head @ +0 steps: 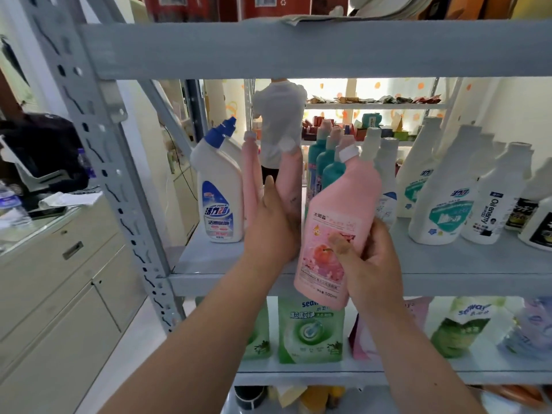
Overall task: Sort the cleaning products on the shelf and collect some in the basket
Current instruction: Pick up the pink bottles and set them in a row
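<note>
My right hand [369, 261] grips a pink 500 ml bottle [340, 210] with a white cap, held tilted in front of the grey shelf [209, 258]. My left hand [268, 222] is wrapped around another pink bottle [288, 180] that stands on the shelf, beside a third pink bottle [250, 174]. A white bottle with a blue cap [218, 186] stands at the left end. Teal bottles [324, 162] stand behind the held bottle. No basket is in view.
White spray-type bottles [442, 192] fill the shelf's right side. Green refill pouches [310, 333] stand on the shelf below. A slanted metal upright [98, 162] frames the left side, with a cabinet [59, 279] beyond it. A person in white [279, 121] stands behind the shelf.
</note>
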Demonstrator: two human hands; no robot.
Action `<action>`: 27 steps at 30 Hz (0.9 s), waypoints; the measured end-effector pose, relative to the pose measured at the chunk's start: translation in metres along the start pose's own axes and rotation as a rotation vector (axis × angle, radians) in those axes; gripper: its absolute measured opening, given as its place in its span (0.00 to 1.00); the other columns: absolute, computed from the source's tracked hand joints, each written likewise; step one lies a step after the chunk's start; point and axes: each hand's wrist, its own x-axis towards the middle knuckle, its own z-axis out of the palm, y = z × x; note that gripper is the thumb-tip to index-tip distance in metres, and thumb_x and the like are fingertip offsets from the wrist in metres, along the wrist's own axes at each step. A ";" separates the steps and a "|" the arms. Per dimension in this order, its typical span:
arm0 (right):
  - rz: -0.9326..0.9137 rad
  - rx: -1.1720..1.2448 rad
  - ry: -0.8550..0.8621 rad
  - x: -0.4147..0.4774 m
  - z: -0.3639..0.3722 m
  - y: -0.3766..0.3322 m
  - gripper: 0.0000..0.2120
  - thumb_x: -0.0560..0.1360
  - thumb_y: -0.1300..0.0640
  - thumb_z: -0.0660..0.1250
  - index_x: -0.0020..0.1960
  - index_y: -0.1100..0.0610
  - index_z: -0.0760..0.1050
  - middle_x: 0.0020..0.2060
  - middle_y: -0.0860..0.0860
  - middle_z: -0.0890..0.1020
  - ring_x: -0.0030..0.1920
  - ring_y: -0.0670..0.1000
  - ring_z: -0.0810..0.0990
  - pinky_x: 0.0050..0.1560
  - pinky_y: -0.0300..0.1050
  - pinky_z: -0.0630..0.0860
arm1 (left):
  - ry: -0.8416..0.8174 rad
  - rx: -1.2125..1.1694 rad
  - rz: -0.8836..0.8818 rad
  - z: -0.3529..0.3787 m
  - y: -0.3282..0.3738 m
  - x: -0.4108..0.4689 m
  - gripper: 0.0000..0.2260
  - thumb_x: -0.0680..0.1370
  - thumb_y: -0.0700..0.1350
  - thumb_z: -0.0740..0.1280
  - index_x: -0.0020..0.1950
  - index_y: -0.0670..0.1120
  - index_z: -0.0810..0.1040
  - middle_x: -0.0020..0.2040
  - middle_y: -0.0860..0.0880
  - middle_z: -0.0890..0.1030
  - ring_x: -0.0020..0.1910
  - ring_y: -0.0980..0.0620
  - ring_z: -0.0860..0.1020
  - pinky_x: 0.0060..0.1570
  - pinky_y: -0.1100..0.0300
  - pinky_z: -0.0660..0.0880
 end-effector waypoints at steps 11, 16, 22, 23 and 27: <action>-0.087 -0.225 0.087 0.006 0.061 0.006 0.20 0.79 0.52 0.72 0.64 0.40 0.67 0.55 0.40 0.82 0.53 0.40 0.82 0.50 0.37 0.77 | 0.148 -0.099 0.012 -0.075 -0.057 -0.041 0.31 0.81 0.46 0.67 0.81 0.49 0.56 0.72 0.46 0.70 0.68 0.47 0.72 0.66 0.45 0.73; -0.167 -0.366 0.103 0.032 0.092 0.021 0.21 0.80 0.54 0.71 0.67 0.47 0.65 0.53 0.39 0.74 0.50 0.42 0.74 0.44 0.18 0.67 | 0.205 -0.148 -0.015 -0.081 -0.081 -0.038 0.30 0.82 0.51 0.67 0.80 0.54 0.56 0.71 0.47 0.70 0.68 0.47 0.73 0.66 0.40 0.74; -0.191 -0.467 0.077 0.066 0.117 0.040 0.33 0.81 0.54 0.68 0.77 0.38 0.53 0.69 0.43 0.69 0.64 0.35 0.63 0.61 0.28 0.56 | 0.123 -0.237 -0.050 -0.075 -0.103 -0.026 0.33 0.76 0.48 0.73 0.76 0.58 0.59 0.64 0.50 0.74 0.61 0.50 0.77 0.60 0.43 0.79; -0.181 -0.494 0.074 0.071 0.121 0.043 0.33 0.81 0.53 0.66 0.78 0.39 0.52 0.72 0.44 0.69 0.66 0.39 0.65 0.62 0.30 0.56 | 0.115 -0.233 -0.043 -0.074 -0.106 -0.025 0.33 0.75 0.48 0.73 0.75 0.59 0.60 0.63 0.51 0.75 0.60 0.50 0.77 0.59 0.44 0.79; -0.083 -0.632 0.044 0.091 0.133 0.048 0.33 0.83 0.54 0.64 0.80 0.42 0.47 0.77 0.52 0.64 0.75 0.56 0.68 0.68 0.43 0.62 | 0.078 -0.261 -0.068 -0.071 -0.116 -0.022 0.32 0.73 0.54 0.73 0.72 0.62 0.60 0.62 0.52 0.76 0.57 0.55 0.78 0.52 0.58 0.78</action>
